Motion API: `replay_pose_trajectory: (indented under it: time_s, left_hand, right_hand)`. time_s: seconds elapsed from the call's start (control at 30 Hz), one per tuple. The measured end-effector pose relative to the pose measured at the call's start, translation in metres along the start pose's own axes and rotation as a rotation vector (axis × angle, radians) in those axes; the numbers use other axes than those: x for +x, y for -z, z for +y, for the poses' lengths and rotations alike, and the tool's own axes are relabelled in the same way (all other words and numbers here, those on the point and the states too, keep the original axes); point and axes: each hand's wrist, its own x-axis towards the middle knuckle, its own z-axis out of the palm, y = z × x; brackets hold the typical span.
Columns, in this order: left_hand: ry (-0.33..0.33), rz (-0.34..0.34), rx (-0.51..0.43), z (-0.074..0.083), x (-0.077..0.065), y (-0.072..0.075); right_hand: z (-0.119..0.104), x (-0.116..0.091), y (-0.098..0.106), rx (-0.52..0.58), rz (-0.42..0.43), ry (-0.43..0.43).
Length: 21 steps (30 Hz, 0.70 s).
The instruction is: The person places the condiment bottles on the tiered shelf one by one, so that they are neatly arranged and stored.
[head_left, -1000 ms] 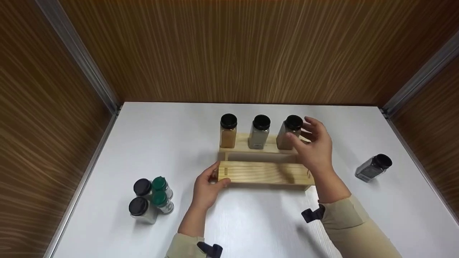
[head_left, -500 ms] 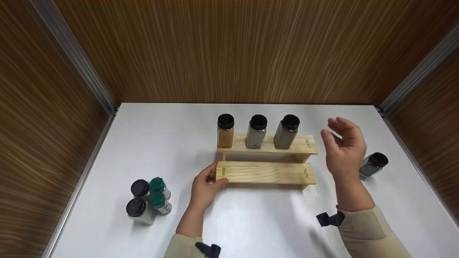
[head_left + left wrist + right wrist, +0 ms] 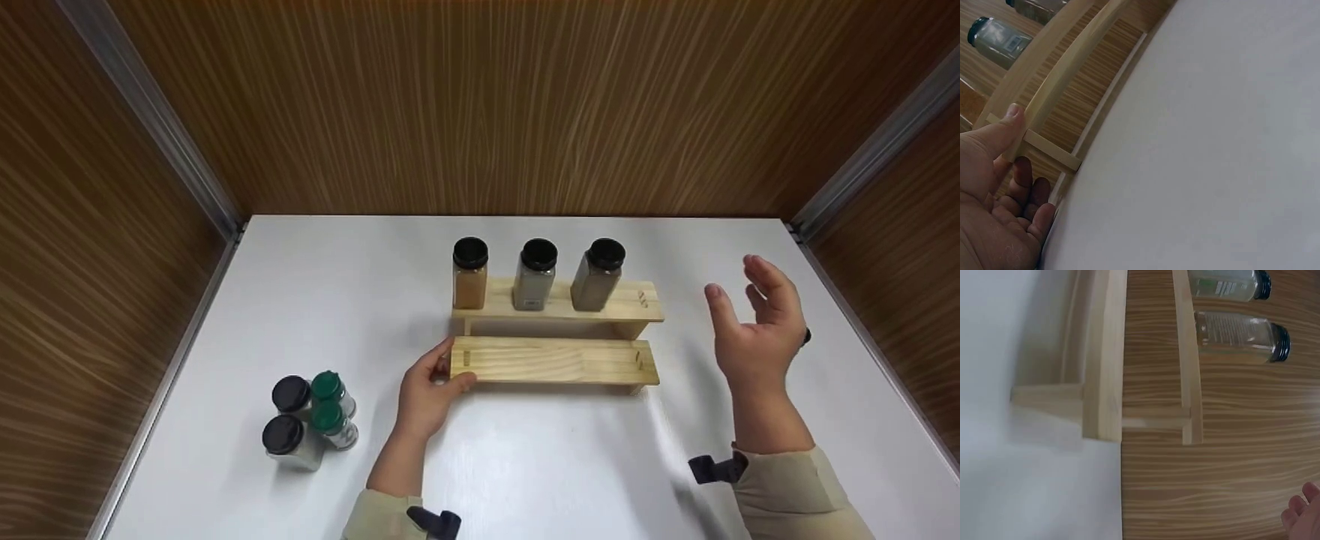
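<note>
A two-step wooden spice rack [image 3: 555,361] stands mid-table. My left hand [image 3: 427,394] grips the left end of its lower step, thumb on top and fingers below; the left wrist view shows the thumb [image 3: 1012,115] against the wood. On the upper step stand three black-capped spice jars: an orange-brown one [image 3: 470,285], a grey one [image 3: 534,289] and a darker grey-brown one [image 3: 596,285]. Away to the right of the rack, my right hand [image 3: 761,337] is raised with fingers spread and holds nothing. Behind it another jar is hidden but for a bit of black cap [image 3: 806,337].
At the left of the table, two black-capped jars [image 3: 294,442] stand close beside two smaller green-capped shakers [image 3: 335,426]. Wood-grain panels [image 3: 495,112] wall the white table [image 3: 352,285] at the back and both sides.
My right hand has let go of the right-hand jar on the upper step and moved right, over the separate jar, which it now mostly covers. The left hand keeps its grip on the rack.
</note>
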Motion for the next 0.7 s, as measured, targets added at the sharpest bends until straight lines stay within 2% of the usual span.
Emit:
replay_pose_trajectory:
  time_s: [0.1, 0.27, 0.43, 0.57, 0.7]
  left_hand:
    - [0.002, 0.000, -0.001, 0.000, 0.000, 0.000]
    - [0.012, -0.001, -0.001, 0.000, 0.001, 0.000]
    - [0.030, -0.012, 0.002, 0.000, 0.001, 0.003]
    - [0.033, -0.011, 0.001, 0.001, 0.001, 0.003]
    - [0.032, -0.008, -0.003, 0.001, 0.000, 0.003]
  right_hand:
    - [0.008, 0.001, 0.006, -0.035, 0.029, -0.037]
    - [0.025, 0.003, 0.019, -0.012, 0.102, -0.078]
    - [0.030, 0.001, 0.029, -0.060, 0.163, -0.148]
    - [0.037, 0.000, 0.036, -0.084, 0.186, -0.215]
    - [0.054, 0.001, 0.044, -0.092, 0.167, -0.293]
